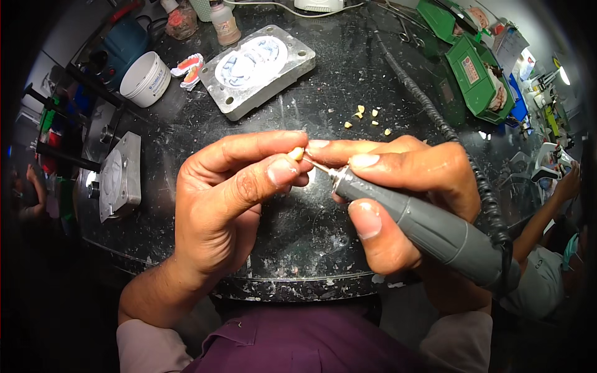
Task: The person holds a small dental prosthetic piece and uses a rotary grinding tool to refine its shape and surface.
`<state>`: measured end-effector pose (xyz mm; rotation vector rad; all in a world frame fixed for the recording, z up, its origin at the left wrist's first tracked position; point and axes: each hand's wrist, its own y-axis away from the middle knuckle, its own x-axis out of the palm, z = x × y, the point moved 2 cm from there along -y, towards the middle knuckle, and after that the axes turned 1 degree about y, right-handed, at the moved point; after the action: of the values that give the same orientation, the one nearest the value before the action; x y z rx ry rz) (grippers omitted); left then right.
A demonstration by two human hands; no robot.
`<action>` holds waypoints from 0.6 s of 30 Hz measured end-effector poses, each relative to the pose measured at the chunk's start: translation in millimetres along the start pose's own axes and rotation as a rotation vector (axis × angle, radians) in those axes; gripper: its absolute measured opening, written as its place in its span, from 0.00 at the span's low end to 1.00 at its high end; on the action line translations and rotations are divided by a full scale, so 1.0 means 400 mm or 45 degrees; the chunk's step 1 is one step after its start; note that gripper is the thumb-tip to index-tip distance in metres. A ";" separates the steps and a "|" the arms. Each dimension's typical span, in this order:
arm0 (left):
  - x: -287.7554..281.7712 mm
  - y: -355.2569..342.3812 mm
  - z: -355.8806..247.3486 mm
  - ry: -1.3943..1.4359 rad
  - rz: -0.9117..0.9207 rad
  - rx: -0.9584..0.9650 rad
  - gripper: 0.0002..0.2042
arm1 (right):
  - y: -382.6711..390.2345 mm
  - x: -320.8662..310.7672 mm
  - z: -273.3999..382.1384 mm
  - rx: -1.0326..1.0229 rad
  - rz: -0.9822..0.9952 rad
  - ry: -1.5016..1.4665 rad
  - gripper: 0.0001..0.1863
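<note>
At mid-frame, we are pinching a yellowish piece (296, 153) in our left hand (217, 186) and gripping a grey handpiece (432, 230) in our right hand (426, 171), risking nicked fingertips (283, 172) should the bit (319, 165) slip.

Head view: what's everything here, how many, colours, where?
tooth piece: 1, yellowish, centre
rotary handpiece: 1, grey, right of centre
coiled cord: 1, black, right
loose tooth pieces: about six, yellowish, above centre
flask halves: 2, silver, upper middle, left
bucket: 1, white, upper left
dental model: at least 1, white-orange, beside bucket
bottle: 1, pinkish, top left
bins: 2, green, upper right
table: 1, speckled black, centre
co-workers: 2, partly visible, both sides
background clutter: count unclear, mixed, far edges
garment: 1, purple, bottom
left hand: 1, bare, grip on tooth piece
right hand: 1, bare, grip around handpiece
</note>
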<state>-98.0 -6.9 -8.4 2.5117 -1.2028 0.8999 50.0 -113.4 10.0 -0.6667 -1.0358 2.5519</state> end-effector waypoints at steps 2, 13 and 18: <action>0.000 0.002 0.001 -0.035 0.016 0.045 0.11 | 0.002 -0.001 0.002 0.013 0.001 -0.010 0.12; 0.005 0.004 0.001 0.042 0.054 -0.014 0.11 | -0.025 -0.020 -0.009 -0.189 0.194 -0.042 0.14; -0.002 0.003 0.000 0.048 0.072 -0.011 0.11 | -0.032 -0.023 -0.008 -0.156 0.307 -0.092 0.14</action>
<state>-99.2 -7.1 -9.2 2.4537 -1.2688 0.9489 60.9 -106.6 20.0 -0.7794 -1.2106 2.7528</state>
